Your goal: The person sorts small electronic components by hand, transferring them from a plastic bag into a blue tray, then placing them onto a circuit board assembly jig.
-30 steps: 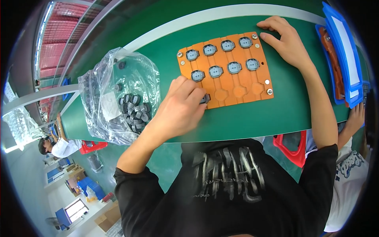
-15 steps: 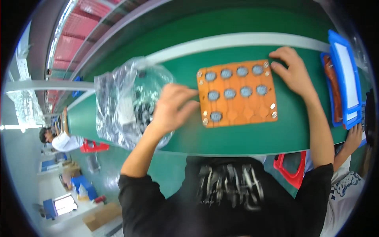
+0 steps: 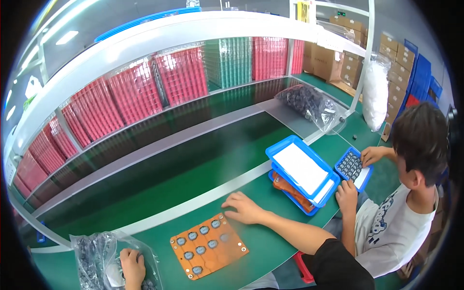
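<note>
An orange plate lies on the green bench, with rows of small grey rounded parts seated in its recesses. Other recesses toward its near right side hold no part. My right hand rests at the plate's far right corner, fingers loosely apart and nothing in them. To the left, my left hand is at the opening of a clear plastic bag of dark small parts. Its fingers curl inward beside something dark; whether they grip a piece is hard to see.
Stacked blue trays with an orange plate between them stand right of my forearm. Beyond, a co-worker handles parts in a small blue tray. A bag of dark parts lies farther back. A pale rail borders the bench's far side.
The view has swung up and to the right. My left hand has gone from beside the plate's left edge to the plastic bag. My right hand stays by the plate's far right corner.
</note>
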The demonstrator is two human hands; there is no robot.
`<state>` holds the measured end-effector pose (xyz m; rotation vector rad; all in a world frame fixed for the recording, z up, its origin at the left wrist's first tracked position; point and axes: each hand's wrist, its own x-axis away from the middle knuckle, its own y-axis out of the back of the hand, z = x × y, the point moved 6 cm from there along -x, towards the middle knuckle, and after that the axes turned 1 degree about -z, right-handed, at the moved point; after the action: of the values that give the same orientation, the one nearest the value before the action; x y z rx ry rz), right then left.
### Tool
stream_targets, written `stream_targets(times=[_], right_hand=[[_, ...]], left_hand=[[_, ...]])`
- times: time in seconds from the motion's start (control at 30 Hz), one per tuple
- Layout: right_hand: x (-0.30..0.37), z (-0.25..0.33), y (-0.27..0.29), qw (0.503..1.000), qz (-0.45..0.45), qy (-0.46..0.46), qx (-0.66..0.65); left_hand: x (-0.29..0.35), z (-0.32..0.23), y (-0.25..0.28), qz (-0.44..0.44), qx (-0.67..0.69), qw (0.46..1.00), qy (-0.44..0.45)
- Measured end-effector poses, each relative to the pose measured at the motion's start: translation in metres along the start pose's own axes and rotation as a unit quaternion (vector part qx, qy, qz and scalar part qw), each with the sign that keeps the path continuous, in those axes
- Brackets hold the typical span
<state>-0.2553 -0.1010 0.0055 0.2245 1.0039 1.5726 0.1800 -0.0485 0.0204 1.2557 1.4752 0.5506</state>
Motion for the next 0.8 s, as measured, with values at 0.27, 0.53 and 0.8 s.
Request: stream_targets(times=[0.27,0.53,0.8], right_hand=[[-0.015,-0.006,-0.009,0.998,-0.034,0.038,0.042],[-0.019,-0.016,0.001,0.998,0.007,-0.015,0.056],[-0.007,-0.021,-0.002,1.0,0.018,-0.007,0.014]], left_hand=[[0.012,0.001,-0.002,-0.024,-0.104,0.994,0.012],[-0.004,-0.118,0.013,0.038,0.191,0.98,-0.023],[0.016,-0.197,-0.045,0.145,0.106,0.951,-0.252]])
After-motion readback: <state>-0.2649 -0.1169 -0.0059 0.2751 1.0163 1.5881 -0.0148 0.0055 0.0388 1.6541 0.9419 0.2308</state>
